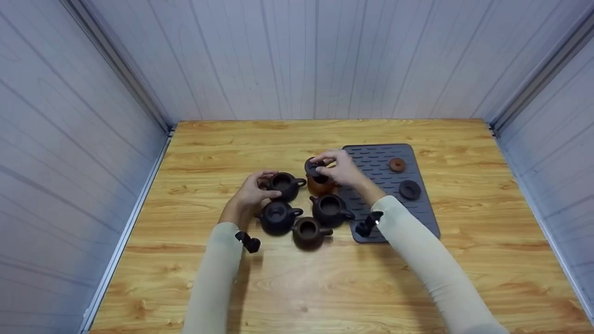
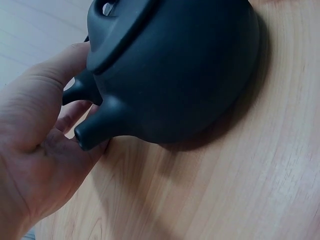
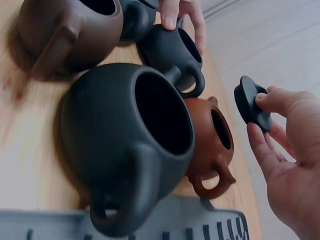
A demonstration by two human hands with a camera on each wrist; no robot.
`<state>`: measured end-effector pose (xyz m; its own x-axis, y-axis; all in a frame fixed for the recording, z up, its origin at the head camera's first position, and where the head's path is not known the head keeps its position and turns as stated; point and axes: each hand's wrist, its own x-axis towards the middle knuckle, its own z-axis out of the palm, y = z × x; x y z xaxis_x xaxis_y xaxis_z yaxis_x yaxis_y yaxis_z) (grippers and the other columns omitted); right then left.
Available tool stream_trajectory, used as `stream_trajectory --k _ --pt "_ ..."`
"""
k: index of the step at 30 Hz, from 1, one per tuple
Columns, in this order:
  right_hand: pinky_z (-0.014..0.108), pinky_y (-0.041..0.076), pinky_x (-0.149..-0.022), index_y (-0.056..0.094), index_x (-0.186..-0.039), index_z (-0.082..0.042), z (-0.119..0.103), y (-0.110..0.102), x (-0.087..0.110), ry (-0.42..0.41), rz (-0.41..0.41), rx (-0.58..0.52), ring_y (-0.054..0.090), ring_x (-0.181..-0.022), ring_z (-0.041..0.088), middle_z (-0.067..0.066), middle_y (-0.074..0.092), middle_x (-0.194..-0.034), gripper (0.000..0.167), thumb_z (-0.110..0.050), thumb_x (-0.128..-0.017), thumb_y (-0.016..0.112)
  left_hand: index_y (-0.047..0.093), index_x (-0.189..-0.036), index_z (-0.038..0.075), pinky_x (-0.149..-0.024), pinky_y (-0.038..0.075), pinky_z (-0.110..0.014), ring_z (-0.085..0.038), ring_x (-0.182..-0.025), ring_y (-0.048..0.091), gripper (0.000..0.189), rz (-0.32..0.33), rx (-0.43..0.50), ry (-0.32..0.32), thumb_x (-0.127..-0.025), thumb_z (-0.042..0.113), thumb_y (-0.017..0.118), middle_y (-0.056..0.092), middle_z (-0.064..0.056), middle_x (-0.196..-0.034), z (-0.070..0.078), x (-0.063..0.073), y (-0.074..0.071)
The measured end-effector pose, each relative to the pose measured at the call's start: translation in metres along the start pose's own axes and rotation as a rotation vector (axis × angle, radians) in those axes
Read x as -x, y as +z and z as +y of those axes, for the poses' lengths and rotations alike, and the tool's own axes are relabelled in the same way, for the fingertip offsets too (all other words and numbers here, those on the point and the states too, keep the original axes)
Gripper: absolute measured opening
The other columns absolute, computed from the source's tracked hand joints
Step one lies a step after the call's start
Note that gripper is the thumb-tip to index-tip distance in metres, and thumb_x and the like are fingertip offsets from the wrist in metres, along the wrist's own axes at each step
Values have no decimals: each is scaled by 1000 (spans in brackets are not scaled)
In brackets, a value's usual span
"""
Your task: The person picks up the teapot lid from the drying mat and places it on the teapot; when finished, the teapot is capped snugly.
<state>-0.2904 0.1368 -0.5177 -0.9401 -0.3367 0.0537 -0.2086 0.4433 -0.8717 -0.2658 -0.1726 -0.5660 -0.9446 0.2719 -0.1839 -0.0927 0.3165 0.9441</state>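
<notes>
One pinched lid (image 3: 250, 107), unseen from left wrist

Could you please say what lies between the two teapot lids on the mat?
In the head view, only bare grey mat separates the reddish lid from the black lid.

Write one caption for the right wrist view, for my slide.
Right hand's fingers hold a dark lid near an open reddish teapot.
</notes>
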Motion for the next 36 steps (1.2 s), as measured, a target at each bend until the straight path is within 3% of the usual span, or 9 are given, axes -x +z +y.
stream_trajectory --k 6,13,17,26,36 --pt "48 56 -106 85 -128 -7 -7 12 -4 15 -15 -7 69 -123 39 20 73 -143 26 -6 -102 80 58 -158 -1 -120 48 -41 -39 -144 58 65 -2 40 -5 -97 -6 81 59 -27 -158 0 1 1" --pt "49 58 -108 83 -127 -3 -17 23 -9 -35 -29 -22 71 -119 40 24 73 -143 26 -3 -101 79 57 -161 3 -127 45 -51 -43 -152 55 66 -16 -57 10 -100 -1 82 58 -27 -162 0 1 -2" --pt "49 59 -107 84 -127 -5 -22 29 -11 -29 -35 -18 71 -119 39 22 73 -143 26 -4 -101 80 57 -162 3 -126 45 -49 -42 -150 56 66 -26 -40 1 -100 0 82 58 -27 -162 1 0 -2" --pt "32 58 -94 85 -127 -8 -31 45 -15 -35 -63 -29 73 -116 32 18 75 -139 26 -6 -102 81 58 -160 3 -123 47 -47 -41 -147 58 64 -16 -20 0 -100 1 82 59 -26 -160 3 3 -1" --pt "41 60 -100 86 -128 -12 -35 56 -17 -54 -79 -20 72 -118 33 14 74 -137 26 -8 -103 80 56 -161 -1 -124 48 -46 -42 -148 60 65 -18 -26 9 -101 -1 80 61 -27 -160 2 1 0"
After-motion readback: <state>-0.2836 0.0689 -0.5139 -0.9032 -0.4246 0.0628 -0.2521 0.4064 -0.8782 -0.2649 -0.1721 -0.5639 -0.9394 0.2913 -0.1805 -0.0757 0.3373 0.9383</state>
